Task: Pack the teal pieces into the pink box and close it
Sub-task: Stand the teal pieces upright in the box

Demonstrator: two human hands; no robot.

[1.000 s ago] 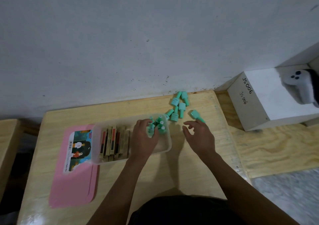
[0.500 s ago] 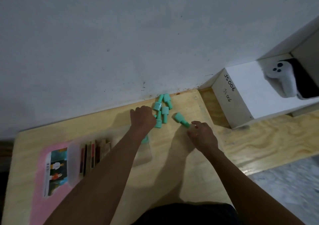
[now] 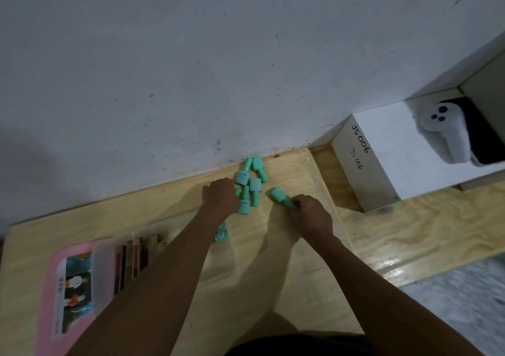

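Mid-packing: box (image 3: 102, 273) open, several teal pieces (image 3: 252, 180) loose; right hand (image 3: 311, 216) pinching one (image 3: 281, 197), left hand (image 3: 221, 197) grip indeterminable.

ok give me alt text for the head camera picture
Two bare hands reach for teal pieces on a wooden table by a wall: the right hand grips one, the left hand touches the cluster. A clear box and pink lid lie left.
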